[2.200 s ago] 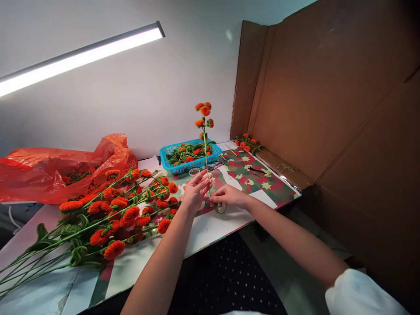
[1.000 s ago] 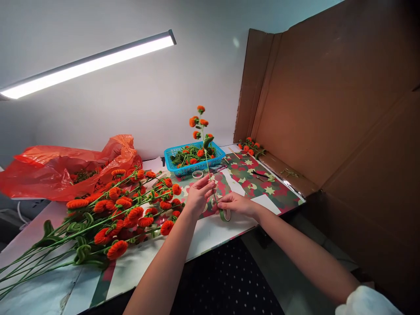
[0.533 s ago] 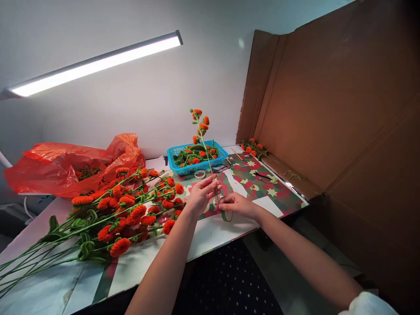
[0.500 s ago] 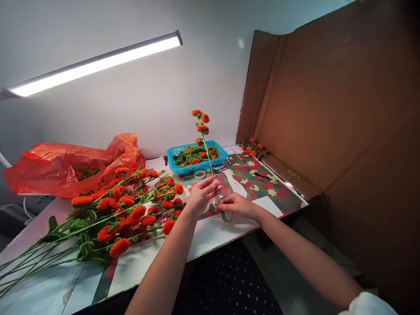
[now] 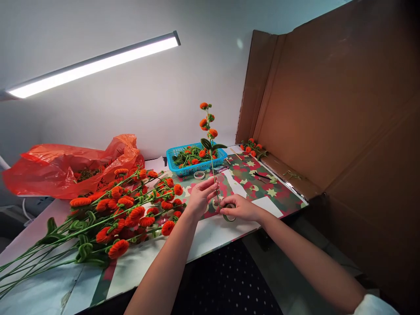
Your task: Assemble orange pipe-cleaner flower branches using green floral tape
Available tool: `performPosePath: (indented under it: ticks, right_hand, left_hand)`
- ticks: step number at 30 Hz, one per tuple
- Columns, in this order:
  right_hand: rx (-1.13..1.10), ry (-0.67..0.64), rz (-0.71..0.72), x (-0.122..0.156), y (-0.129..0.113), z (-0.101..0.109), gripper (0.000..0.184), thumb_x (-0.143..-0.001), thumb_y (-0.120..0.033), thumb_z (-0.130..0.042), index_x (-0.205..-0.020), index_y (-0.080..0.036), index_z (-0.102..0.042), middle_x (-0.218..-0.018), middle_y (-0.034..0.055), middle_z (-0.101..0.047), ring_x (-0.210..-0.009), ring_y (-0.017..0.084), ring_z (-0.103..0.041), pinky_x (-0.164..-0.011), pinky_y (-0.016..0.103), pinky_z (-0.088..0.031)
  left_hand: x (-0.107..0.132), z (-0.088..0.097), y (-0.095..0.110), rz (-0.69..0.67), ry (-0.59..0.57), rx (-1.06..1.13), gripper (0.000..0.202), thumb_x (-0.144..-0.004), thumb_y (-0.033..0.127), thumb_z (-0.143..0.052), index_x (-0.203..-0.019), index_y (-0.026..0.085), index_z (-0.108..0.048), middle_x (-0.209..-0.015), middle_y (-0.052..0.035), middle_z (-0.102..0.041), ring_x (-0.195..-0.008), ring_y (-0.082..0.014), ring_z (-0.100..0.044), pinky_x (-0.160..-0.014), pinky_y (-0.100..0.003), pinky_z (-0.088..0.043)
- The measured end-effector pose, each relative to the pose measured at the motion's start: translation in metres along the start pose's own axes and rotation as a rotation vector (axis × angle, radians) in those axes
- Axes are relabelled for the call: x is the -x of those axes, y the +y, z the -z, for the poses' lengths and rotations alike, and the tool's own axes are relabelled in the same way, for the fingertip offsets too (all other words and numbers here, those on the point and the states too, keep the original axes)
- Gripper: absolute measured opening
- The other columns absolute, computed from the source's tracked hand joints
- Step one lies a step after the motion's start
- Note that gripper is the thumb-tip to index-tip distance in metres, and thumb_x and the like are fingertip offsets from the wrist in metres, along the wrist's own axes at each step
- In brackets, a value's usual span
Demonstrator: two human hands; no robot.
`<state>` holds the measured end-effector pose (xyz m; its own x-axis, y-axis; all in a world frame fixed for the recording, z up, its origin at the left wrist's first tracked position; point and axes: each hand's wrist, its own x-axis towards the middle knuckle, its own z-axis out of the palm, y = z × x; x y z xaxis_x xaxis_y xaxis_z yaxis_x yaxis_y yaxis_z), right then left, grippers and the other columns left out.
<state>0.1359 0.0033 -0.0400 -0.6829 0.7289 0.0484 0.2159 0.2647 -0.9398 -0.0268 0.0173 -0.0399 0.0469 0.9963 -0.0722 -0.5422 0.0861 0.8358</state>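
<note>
My left hand [image 5: 202, 199] pinches the thin stem of an orange flower spray [image 5: 213, 133] between thumb and fingertips. The spray stands nearly upright, with several fuzzy orange blooms up its stem and dark green leaves below them. Close beside it, my right hand [image 5: 241, 208] is closed around a roll of green tape [image 5: 229, 217], with thumb and forefinger at the lower end of the stem. Whether a strip of tape runs onto the stem there is too small to tell. Behind the spray sits a blue basket [image 5: 187, 168] holding more orange blooms and green leaves.
Many finished-looking orange flower stems [image 5: 136, 213] lie across the left side of the table. A red plastic bag [image 5: 42, 168] is behind them. A pale tape roll [image 5: 199, 175], dark tweezers [image 5: 262, 176] and a small flower bunch [image 5: 252, 148] lie farther back. Cardboard [image 5: 328, 113] walls the right.
The spray has turned and straightened from its leftward lean, so its green leaves now show. My right hand and the tape roll have shifted slightly right.
</note>
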Motion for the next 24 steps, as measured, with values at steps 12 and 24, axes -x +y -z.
performPosePath:
  ticks: [12,24]
  right_hand:
    - [0.682,0.249,-0.011,0.006,-0.018,-0.005,0.021,-0.078,-0.017,-0.05,-0.063,-0.019,-0.063,-0.063,0.0006,-0.061,-0.077,0.017,-0.051,-0.072,0.028,-0.034]
    - [0.033,0.071,0.046,0.0,0.0,0.004,0.016,-0.076,-0.022,-0.051,-0.072,-0.015,-0.064,-0.071,0.0022,-0.061,-0.069,0.014,-0.055,-0.066,0.025,-0.041]
  left_hand:
    - [-0.002,-0.002,-0.005,-0.144,0.084,-0.042,0.038,-0.044,0.022,-0.085,-0.08,0.013,-0.073,-0.069,-0.0036,-0.071,-0.062,-0.0126,-0.062,-0.06,-0.027,-0.051]
    - [0.003,-0.001,0.006,-0.031,-0.046,0.092,0.039,-0.049,0.02,-0.083,-0.085,0.015,-0.072,-0.076,-0.0045,-0.071,-0.064,-0.0119,-0.064,-0.065,-0.024,-0.051]
